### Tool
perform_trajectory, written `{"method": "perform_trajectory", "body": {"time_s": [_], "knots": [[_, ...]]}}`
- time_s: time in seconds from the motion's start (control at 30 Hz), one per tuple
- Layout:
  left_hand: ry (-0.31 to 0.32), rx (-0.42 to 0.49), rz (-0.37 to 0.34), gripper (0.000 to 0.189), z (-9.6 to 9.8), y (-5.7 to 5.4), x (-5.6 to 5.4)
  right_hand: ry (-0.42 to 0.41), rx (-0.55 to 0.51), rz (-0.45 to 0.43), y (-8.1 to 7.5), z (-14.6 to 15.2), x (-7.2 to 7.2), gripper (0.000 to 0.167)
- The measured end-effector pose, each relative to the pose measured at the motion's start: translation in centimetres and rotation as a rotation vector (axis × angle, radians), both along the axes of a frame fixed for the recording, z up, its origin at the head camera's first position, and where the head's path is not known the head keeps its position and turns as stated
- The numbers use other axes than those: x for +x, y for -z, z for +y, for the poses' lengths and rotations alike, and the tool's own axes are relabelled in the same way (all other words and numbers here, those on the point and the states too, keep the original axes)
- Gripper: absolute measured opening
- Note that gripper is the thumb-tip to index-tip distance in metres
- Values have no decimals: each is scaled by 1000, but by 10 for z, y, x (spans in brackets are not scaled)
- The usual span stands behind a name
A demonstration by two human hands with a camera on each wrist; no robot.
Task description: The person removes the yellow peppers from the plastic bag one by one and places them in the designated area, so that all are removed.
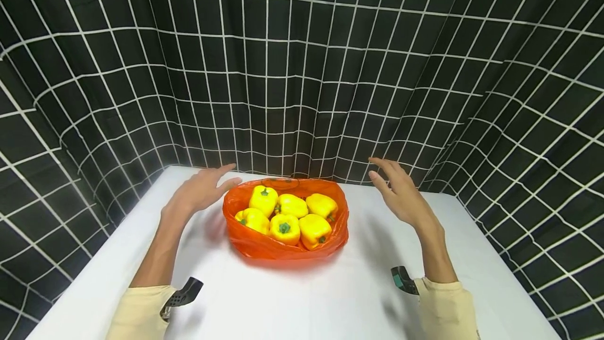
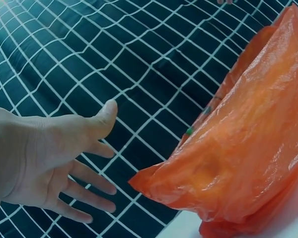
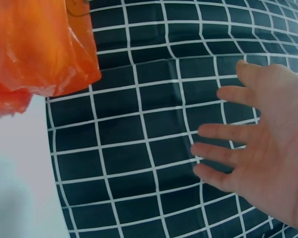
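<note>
A red-orange plastic bag [image 1: 288, 252] lies on the table with its mouth spread wide. Inside it sit several yellow bell peppers [image 1: 285, 229] with green stems. To the left of the bag my left hand [image 1: 200, 190] hovers over the table, fingers extended and holding nothing. My right hand [image 1: 401, 193] is raised on the other side, farther from the bag, also with nothing in it. In the left wrist view the spread fingers and thumb stand apart from the bag [image 2: 238, 158]. The right wrist view shows the palm with fingers apart, away from the bag [image 3: 39, 49].
The white table [image 1: 292, 303] carries the bag near its far edge. A black cloth with a white grid [image 1: 302, 67] rises behind and at both sides. Small dark devices [image 1: 186, 293] sit at both wrists, by the cream sleeves.
</note>
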State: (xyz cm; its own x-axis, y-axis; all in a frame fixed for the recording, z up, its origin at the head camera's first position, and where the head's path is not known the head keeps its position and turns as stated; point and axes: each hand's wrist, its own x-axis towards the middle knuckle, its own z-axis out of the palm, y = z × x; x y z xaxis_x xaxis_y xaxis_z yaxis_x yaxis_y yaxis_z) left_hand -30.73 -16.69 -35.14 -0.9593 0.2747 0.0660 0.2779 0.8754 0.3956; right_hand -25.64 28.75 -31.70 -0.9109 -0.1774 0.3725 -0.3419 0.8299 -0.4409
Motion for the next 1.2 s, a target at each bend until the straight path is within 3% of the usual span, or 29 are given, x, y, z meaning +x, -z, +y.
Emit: {"method": "perform_trajectory", "body": {"time_s": [0.27, 0.4, 0.73, 0.87, 1.1, 1.2], "knots": [[-16, -3, -30, 74, 5, 2, -7, -15, -62, 153, -1, 2, -8, 46], [-26, 8, -21, 76, 5, -3, -12, -29, -101, 173, 1, 1, -18, 43], [-19, 57, 27, 74, 20, -5, -29, -45, -138, 143, 5, 3, -31, 42], [-25, 26, 34, 72, 23, -5, -27, -103, -101, 92, 1, -4, -27, 42], [-6, -43, -44, 61, 29, 1, -19, -185, -15, -6, -1, -17, -19, 38], [-3, -63, -23, 57, 32, 3, -16, -234, 25, -52, 0, -26, -17, 40]]}}
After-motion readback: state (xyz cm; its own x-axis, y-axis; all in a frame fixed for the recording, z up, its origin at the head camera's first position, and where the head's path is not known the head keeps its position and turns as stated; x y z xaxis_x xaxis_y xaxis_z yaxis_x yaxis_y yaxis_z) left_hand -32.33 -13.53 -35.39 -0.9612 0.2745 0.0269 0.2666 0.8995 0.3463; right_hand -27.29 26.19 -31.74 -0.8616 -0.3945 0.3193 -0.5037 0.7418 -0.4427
